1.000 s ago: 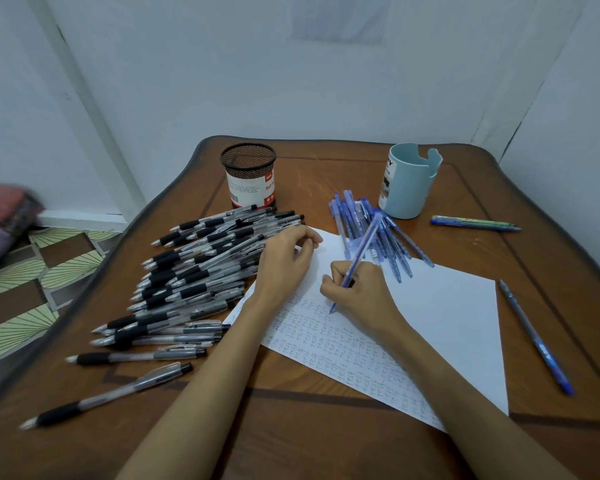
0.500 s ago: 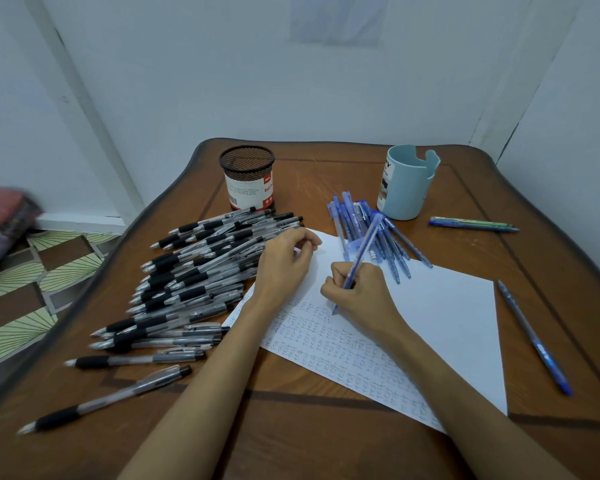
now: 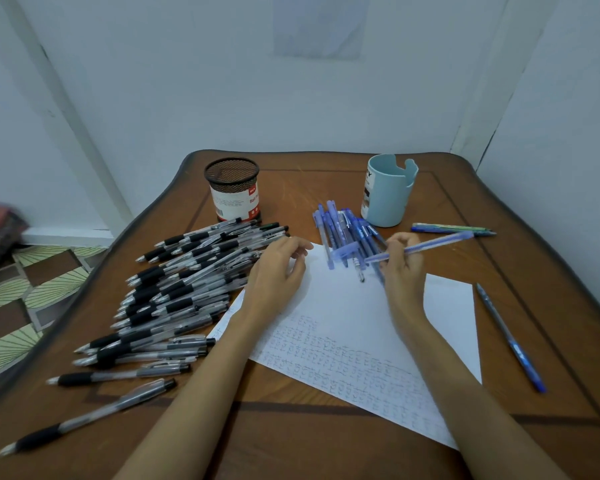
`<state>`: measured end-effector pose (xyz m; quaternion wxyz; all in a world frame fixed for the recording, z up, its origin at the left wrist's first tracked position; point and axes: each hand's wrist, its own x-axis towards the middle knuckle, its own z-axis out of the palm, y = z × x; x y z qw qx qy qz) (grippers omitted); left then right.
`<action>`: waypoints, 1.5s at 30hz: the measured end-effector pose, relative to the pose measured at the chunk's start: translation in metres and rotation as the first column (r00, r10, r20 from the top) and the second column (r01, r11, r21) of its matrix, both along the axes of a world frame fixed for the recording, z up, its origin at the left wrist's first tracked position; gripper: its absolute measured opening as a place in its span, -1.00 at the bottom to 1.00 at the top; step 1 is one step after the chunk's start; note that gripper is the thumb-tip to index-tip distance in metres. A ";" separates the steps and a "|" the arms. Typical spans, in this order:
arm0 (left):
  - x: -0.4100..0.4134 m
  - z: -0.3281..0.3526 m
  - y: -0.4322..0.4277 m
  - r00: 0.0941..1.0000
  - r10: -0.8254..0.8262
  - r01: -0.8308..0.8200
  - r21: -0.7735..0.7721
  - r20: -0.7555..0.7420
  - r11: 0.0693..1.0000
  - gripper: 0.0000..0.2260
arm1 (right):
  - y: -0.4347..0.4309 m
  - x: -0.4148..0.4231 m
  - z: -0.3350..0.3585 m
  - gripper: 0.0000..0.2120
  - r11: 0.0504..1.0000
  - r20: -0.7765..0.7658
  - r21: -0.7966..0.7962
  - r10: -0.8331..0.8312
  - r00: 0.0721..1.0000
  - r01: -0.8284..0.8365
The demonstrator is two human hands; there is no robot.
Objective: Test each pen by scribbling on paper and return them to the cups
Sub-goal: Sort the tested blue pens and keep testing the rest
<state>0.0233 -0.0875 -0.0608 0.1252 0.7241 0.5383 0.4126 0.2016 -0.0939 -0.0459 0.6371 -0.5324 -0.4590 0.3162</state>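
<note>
Head view: the right hand (image 3: 404, 268) curls its fingers round a blue pen (image 3: 440, 241) above the far edge of the paper (image 3: 361, 323), the left hand (image 3: 278, 271) rests relaxed at its left edge; the pen seems light, stiff and smooth, best pinched near its tip.

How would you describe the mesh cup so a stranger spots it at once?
On the wooden table, look behind the heap of black pens. The mesh cup stands there: black wire with a red-and-white label, unlike the pale blue cup.
</note>
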 end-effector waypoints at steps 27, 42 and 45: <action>-0.004 0.010 -0.008 0.947 -0.015 0.065 -0.146 0.322 0.987 -0.85 | -0.008 0.000 0.010 -0.83 0.927 -0.209 -0.029 0.359 0.910 -0.373; -0.003 0.014 -0.010 0.966 -0.089 0.115 -0.096 0.244 0.989 -0.85 | -0.008 -0.001 0.008 -0.86 0.914 -0.120 -0.073 0.390 0.913 -0.400; -0.002 0.015 -0.010 0.969 -0.123 0.145 -0.090 0.214 0.985 -0.83 | -0.006 -0.002 0.007 -0.89 0.903 -0.030 -0.095 0.419 0.908 -0.420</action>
